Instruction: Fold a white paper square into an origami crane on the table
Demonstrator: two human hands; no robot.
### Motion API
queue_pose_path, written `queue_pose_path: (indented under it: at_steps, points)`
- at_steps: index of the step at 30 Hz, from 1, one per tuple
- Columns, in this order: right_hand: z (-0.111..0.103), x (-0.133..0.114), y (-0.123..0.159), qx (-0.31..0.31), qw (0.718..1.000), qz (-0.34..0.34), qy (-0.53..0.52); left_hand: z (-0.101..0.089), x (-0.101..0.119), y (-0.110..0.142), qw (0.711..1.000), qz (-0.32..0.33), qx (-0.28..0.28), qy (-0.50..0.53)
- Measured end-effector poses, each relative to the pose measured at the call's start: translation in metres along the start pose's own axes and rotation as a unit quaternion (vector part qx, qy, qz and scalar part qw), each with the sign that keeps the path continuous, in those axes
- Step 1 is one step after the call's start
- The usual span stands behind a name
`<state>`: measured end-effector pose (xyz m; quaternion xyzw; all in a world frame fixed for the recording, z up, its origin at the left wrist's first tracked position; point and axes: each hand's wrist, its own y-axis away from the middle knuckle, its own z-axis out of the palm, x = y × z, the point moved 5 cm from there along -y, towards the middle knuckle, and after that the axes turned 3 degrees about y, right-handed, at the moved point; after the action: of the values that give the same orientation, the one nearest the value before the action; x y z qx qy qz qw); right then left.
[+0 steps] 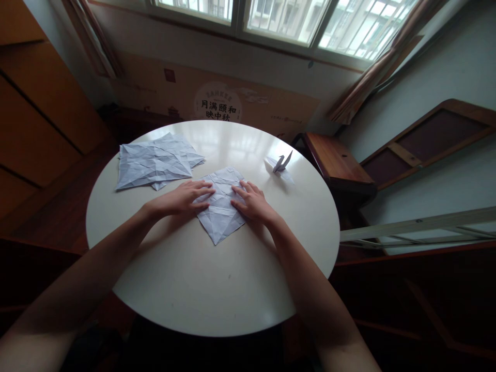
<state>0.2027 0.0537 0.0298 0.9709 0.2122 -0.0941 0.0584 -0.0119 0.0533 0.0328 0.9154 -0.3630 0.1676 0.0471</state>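
A creased sheet of white paper lies on the round table in front of me, turned so one corner points toward me. Fold lines cross its surface. My left hand rests flat on its left side, fingers outstretched. On its right side lies my right hand, fingers spread and pressing on the paper. Parts of the side edges are hidden under both hands. Beyond my right hand stands a folded paper crane. Several crumpled, creased sheets lie overlapping to the left of my left hand.
The white round table has a curved edge on all sides. A wooden stool or small desk stands behind it at the right. Wooden cabinets are at the left. Barred windows and a printed wall banner face me.
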Motion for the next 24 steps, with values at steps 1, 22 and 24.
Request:
queue_pose_path:
  at_steps: [1, 22, 24]
  points:
    - [0.0001, 0.0001, -0.0001, 0.0, 1.0, 0.0, 0.001, -0.0001, 0.0001, 0.0001, 1.0, 0.001, 0.0, 0.0]
    - [0.0008, 0.0008, -0.0001, 0.004, 1.0, -0.002, -0.001, -0.0017, 0.002, 0.0002, 1.0, -0.001, -0.005, -0.004]
    - [0.0005, 0.0007, 0.0, 0.004, 1.0, -0.002, 0.0, -0.0023, 0.0029, 0.0002, 1.0, -0.002, -0.007, -0.003]
